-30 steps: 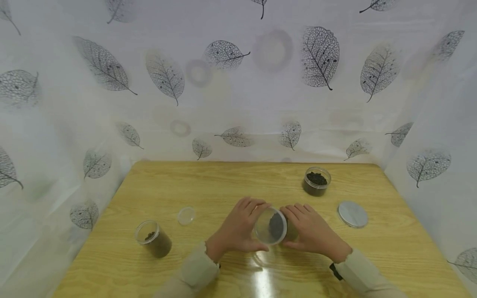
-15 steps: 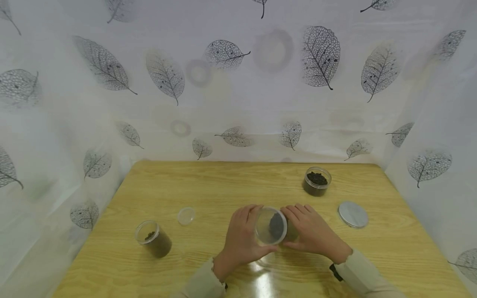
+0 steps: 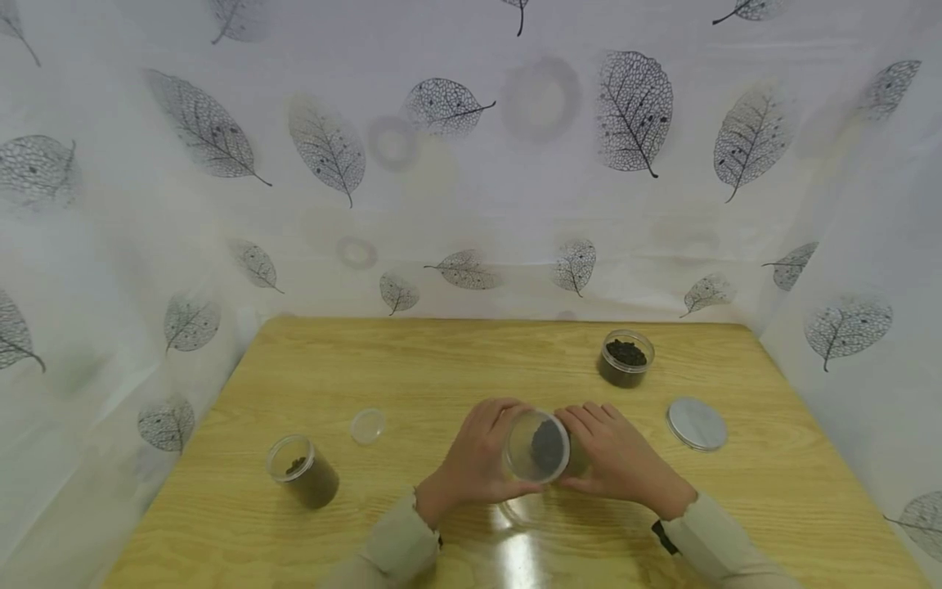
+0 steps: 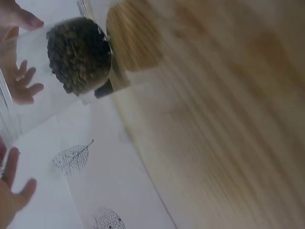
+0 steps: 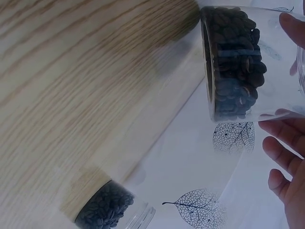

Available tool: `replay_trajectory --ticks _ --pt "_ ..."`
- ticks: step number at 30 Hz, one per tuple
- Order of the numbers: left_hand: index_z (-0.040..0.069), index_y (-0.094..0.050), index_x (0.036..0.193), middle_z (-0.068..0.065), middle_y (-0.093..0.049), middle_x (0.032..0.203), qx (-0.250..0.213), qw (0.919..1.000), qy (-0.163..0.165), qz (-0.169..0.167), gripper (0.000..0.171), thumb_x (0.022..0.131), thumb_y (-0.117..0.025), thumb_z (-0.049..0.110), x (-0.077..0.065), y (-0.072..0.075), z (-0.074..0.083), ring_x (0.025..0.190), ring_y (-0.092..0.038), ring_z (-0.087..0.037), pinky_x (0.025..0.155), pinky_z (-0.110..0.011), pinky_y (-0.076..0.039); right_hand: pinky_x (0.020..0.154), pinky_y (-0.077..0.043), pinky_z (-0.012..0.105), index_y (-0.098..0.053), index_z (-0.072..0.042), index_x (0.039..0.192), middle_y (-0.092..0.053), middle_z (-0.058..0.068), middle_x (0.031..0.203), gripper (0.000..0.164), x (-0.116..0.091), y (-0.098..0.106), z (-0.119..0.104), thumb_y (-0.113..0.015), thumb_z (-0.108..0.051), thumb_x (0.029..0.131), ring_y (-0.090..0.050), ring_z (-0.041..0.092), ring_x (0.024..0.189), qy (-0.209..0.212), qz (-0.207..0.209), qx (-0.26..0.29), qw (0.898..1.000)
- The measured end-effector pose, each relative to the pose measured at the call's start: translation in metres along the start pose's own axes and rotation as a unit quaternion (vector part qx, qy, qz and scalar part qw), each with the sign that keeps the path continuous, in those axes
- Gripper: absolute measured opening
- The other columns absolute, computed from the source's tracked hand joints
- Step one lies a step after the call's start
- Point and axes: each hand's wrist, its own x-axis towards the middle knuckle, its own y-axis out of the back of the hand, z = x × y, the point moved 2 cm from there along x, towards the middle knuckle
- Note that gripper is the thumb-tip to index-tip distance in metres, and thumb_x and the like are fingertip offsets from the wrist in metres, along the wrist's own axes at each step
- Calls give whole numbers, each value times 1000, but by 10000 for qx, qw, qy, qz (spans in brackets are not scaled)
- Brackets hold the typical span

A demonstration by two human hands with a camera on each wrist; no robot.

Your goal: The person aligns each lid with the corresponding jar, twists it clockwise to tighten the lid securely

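Observation:
A clear jar (image 3: 537, 448) of dark coffee beans (image 5: 236, 67) is between my hands, its round top facing me in the head view. My right hand (image 3: 614, 454) grips the jar's right side, thumb and fingers spread round it. On the opposite side, my left hand (image 3: 478, 454) has thumb and fingertips curved round the rim. The left wrist view shows the beans gathered at the jar's bottom end, with fingers (image 4: 24, 86) seen through the glass. In that same view, part of my left hand (image 4: 9, 191) shows at the lower left.
A tall jar (image 3: 312, 478) with beans stands at left, near a small translucent disc (image 3: 367, 426). At the back right sits a low jar (image 3: 624, 372) of beans, with a silver lid (image 3: 697, 424) nearby. Leaf-printed curtain (image 3: 471, 204) surrounds the wooden table (image 3: 441, 352).
My left hand drew slightly back and turned at the rim, then moved forward again with its fingers round it. The right hand and the jar have hardly moved.

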Motion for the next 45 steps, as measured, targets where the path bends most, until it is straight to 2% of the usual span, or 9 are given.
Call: replay_trajectory --ticks 5,9,13,19,22,27,32,37,45 --pt "4 -47 130 -6 -50 122 -276 9980 -520 -216 103 50 -86 56 3 -1 -9 112 -48 -18 98 -34 -44 74 -48 34 -56 -4 119 -63 5 107 94 -1 0 0 -81 -62 50 -56 18 93 22 -8 1 10000" --pt "2 -44 133 -7 -47 126 -414 9972 -523 -329 107 50 -86 57 1 -4 -11 116 -46 -19 100 -35 -43 74 -48 35 -56 -3 119 -63 5 107 95 -1 1 0 -82 -61 49 -56 18 93 15 -34 21 10000" --pt "2 -39 137 -10 -43 132 -1067 9938 -66 -318 112 49 -89 49 -5 -6 -7 121 -44 -22 102 -36 -44 75 -48 35 -56 -4 119 -63 4 107 93 -1 1 -1 -81 -62 50 -56 18 93 26 -26 16 10000" --pt "9 -33 141 -7 -38 137 -2253 9694 946 -217 109 52 -92 29 -13 -5 2 126 -40 -22 102 -38 -44 76 -49 36 -56 -5 119 -63 5 107 92 -1 1 -2 -80 -62 51 -56 19 93 47 5 -13 10000" --pt "6 -35 139 -7 -40 135 -2338 9653 1146 -199 106 52 -92 24 -13 -4 6 124 -41 -21 102 -38 -45 75 -49 35 -56 -4 118 -63 5 107 92 -1 1 -2 -81 -62 51 -56 19 93 54 22 -14 10000" --pt "3 -37 138 -6 -41 133 -2188 9680 1203 -261 103 54 -92 23 -13 -3 8 123 -42 -20 103 -36 -44 74 -49 35 -56 -5 118 -63 5 107 91 -1 1 -2 -80 -62 51 -57 19 93 72 65 -16 10000" --pt "5 -40 137 -7 -43 131 -1876 9765 1025 -280 102 53 -92 28 -11 -3 6 122 -44 -20 101 -35 -45 74 -49 35 -56 -4 118 -63 5 106 92 0 1 -1 -81 -62 51 -57 19 92 55 59 -32 10000" --pt "4 -40 137 -8 -43 132 -1695 9829 592 -410 102 53 -92 31 -6 -1 0 122 -46 -20 101 -35 -46 75 -50 36 -56 -4 118 -63 5 106 92 1 1 0 -80 -62 51 -57 19 93 52 26 -34 10000" --pt "3 -36 141 -9 -42 137 -1634 9825 -235 -866 100 61 -88 31 0 4 -9 128 -43 -21 107 -32 -41 77 -50 37 -56 -4 119 -63 5 106 93 0 2 2 -81 -61 51 -57 19 93 86 -49 46 9999"
